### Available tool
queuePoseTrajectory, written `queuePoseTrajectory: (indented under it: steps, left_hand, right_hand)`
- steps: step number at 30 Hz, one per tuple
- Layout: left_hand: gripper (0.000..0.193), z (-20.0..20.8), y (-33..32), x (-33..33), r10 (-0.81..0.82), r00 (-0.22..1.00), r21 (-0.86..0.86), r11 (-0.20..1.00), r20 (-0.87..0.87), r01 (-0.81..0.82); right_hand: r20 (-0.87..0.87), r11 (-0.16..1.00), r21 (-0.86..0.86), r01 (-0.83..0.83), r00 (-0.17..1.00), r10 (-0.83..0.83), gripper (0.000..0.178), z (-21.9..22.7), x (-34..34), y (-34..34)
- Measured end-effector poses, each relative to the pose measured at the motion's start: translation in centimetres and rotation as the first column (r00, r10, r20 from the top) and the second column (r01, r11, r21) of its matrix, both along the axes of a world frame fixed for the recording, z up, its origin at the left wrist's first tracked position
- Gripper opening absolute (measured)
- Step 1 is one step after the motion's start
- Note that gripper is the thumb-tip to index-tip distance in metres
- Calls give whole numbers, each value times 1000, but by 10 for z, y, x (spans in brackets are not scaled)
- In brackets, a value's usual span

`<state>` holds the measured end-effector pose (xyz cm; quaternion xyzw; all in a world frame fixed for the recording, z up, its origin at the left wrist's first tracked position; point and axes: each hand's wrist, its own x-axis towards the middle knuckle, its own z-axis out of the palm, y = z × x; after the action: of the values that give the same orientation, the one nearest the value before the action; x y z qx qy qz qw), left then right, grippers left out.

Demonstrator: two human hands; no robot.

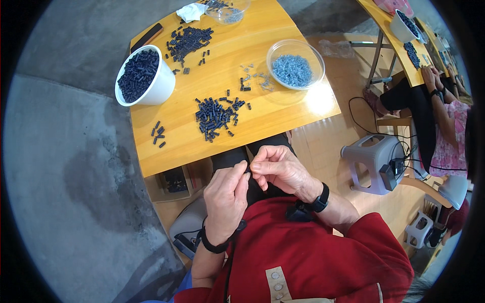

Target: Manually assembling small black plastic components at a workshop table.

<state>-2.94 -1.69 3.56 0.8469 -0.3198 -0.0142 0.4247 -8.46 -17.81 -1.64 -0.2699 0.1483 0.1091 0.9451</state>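
Note:
Just beyond the near table edge, above my lap, my two hands meet. My left hand [226, 197] pinches a small black cylindrical piece [247, 170] between thumb and fingers. Against it, the thumb and forefinger of my right hand [280, 169] are pressed together; whatever is in them is too small to make out. On the table in front lies a heap of similar black pieces [214, 118]. A round clear tub [276, 49] to the right holds tiny translucent bluish parts [292, 70], with several more scattered beside it.
A white bucket [162, 85] full of black pieces stands at the table's left. Farther back are another black heap [189, 43], a crumpled tissue [192, 12] and a second clear tub [235, 6]. An open box [194, 182] sits below the table; a grey stool [371, 161] and cables are right.

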Motion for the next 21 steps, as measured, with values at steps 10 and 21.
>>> queuePoseTrajectory:
  steps: [10, 21]
  left_hand:
    - [14, -10, 6, 1, 115, 992, 31, 993, 50, -117]
    - [14, -20, 2, 6, 86, 994, -97, 991, -66, -92]
  right_hand:
    - [18, 951, -175, 256, 966, -257, 13, -7, 4, -9]
    - [395, -430, -840, 331, 916, -65, 8, -39, 75, -12]
